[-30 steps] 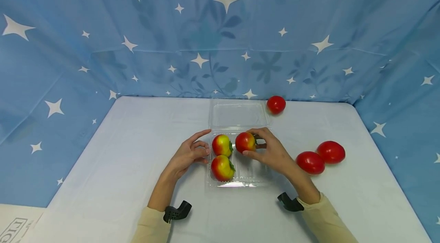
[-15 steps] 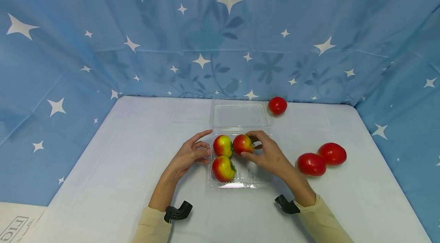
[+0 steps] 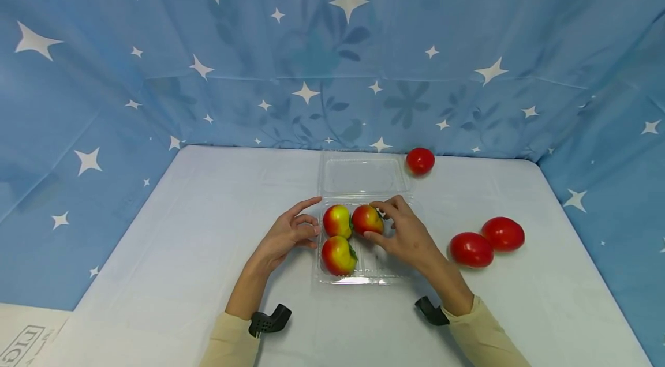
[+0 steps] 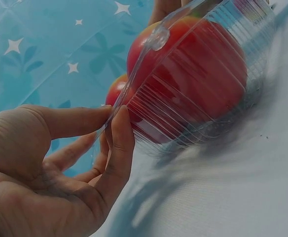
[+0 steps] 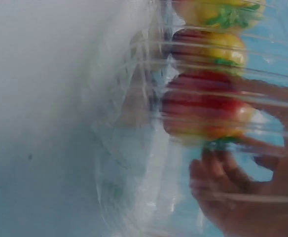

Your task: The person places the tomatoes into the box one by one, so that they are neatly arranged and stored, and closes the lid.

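A clear plastic clamshell box [image 3: 363, 279] lies open on the table, its lid [image 3: 362, 175] folded back. My left hand [image 3: 284, 235] pinches the box's left rim between thumb and fingers, as the left wrist view shows. Two red-and-yellow persimmon-like fruits with green calyxes sit along the box's left side, a back one [image 3: 336, 220] and a front one [image 3: 337, 256]. Beside the back one is a third such fruit [image 3: 366, 219], held by my right hand [image 3: 407, 234] with thumb and fingers around its right side. Through the box wall, the right wrist view shows this held fruit [image 5: 200, 106], blurred.
Two glossy red fruits, a nearer one [image 3: 470, 250] and a farther one [image 3: 503, 233], lie close together right of the box. Another red fruit [image 3: 420, 161] rests by the lid's right corner. A blue star-patterned curtain [image 3: 332, 55] hangs behind the white table [image 3: 218, 199].
My right hand has brought the third fruit slightly left and down, up against the back fruit in the box. The left hand stays at the rim.
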A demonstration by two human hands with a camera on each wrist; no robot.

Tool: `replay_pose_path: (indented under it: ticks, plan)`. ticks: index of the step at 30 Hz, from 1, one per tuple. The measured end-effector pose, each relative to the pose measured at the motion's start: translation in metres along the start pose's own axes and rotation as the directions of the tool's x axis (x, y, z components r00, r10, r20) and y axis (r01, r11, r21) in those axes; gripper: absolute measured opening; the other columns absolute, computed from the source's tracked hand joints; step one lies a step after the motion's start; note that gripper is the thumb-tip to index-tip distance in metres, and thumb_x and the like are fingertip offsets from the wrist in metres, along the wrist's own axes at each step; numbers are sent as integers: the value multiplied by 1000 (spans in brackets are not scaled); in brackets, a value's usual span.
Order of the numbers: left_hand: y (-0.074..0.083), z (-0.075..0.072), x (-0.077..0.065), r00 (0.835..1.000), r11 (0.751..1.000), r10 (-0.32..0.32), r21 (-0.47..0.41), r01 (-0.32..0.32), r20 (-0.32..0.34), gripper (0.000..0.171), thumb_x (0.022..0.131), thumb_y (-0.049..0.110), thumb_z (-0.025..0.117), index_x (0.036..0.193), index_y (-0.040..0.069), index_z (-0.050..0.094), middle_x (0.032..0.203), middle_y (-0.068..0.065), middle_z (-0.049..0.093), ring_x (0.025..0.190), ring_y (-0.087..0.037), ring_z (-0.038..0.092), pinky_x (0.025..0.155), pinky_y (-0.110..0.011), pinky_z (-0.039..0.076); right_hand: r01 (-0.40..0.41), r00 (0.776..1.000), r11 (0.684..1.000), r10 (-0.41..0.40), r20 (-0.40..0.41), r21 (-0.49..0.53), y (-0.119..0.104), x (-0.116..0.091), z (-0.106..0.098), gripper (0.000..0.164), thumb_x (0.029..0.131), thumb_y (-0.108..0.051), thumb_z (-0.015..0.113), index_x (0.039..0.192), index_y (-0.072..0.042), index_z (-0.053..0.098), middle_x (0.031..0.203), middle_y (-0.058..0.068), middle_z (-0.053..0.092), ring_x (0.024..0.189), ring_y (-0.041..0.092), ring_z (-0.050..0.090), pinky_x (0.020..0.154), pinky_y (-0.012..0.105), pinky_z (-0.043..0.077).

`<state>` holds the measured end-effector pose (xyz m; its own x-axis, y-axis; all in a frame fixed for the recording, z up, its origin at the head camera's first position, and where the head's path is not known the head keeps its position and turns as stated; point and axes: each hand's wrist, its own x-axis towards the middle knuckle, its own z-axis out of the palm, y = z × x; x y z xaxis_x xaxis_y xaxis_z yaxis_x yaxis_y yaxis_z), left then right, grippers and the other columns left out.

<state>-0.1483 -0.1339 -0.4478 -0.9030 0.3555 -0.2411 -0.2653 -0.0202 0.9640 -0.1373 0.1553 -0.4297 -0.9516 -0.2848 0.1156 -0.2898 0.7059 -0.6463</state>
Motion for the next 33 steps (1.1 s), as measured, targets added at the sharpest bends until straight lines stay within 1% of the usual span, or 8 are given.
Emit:
replay_pose_path:
  ticks: [4,8,12,16,21,26,30,33]
  plan:
    - [-1,-1,0,1000,1000,-2,4,2,1,70,97,5,69,160,19,42,100,-4,61,73,-16,64,73,-27,64,12,1000,1000,-12,13,8,2,0,1,63,86,-28,86,142,-13,61,117,9,59,103,24,64,88,43,64]
    - [-2,0,1,1000,1000,-2,8,1,9,71,97,5,69,160,17,40,100,-3,60,72,-15,64,73,-27,64,9,999,999,-10,34,33,3,1,-1,65,86,-26,86,143,-11,58,121,10,60,105,25,64,89,43,64]
    - [-3,0,2,1000,1000,-1,11,1,8,71,97,5,69,161,17,40,100,-3,60,72,-15,64,73,-27,64,10,999,998,-13,48,57,5,1,-4,67,85,-22,86,144,-7,56,123,11,62,107,26,64,90,45,64]
    - [-2,0,2,1000,1000,-3,15,3,-3,70,97,5,69,160,18,41,100,-4,61,72,-15,64,74,-27,64,23,999,997,-26,45,69,6,1,-4,64,86,-18,85,141,-4,58,120,12,63,106,27,64,90,46,64]
    - [-2,0,2,1000,1000,-3,14,3,-6,70,97,5,68,160,18,41,100,-4,61,72,-15,64,74,-26,64,17,999,998,-20,43,65,5,2,-4,59,86,-20,86,138,-7,60,122,11,63,106,26,64,90,45,64]
    - [-2,0,2,1000,1000,-5,16,5,-7,70,97,5,68,160,18,41,101,-4,61,72,-15,64,74,-26,64,-9,998,998,5,57,59,3,2,-4,62,85,-24,87,139,-10,59,125,9,62,108,24,63,91,44,64]
    - [-1,0,1,1000,1000,-4,13,4,-7,71,97,5,68,160,18,40,100,-4,60,72,-16,64,74,-26,64,-23,998,998,20,59,52,3,1,-7,66,84,-29,87,140,-11,59,126,10,62,108,25,64,90,45,64]
    - [-1,0,1,1000,1000,-2,12,2,-3,71,97,5,68,161,17,39,100,-3,60,72,-16,64,73,-26,64,-25,999,998,22,45,62,4,2,-9,65,84,-30,87,140,-10,59,125,11,63,106,27,65,89,45,64]
